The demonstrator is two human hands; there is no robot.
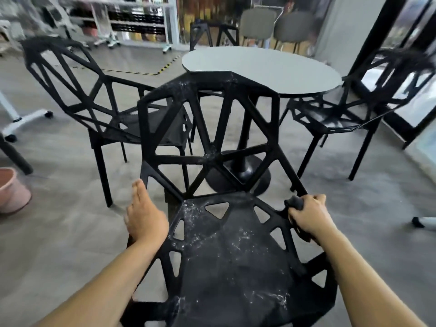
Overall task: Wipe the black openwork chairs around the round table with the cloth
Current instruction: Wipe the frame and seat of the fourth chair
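A dark crumpled cloth [295, 204] is gripped by the right hand [311, 214] against the black openwork plastic chair [226, 251] edge for wiping; the left hand [145, 219] is held open beside it

The near chair [226, 244] is set before the desk [262, 69]; a second chair [94, 109] is placed left, a third [349, 109] right.

One head-worn wide-angle view looks forward and down from just above the nearest chair [226, 251], close over its seat. It faces the round table [262, 69] beyond, with other chairs either side of the table.
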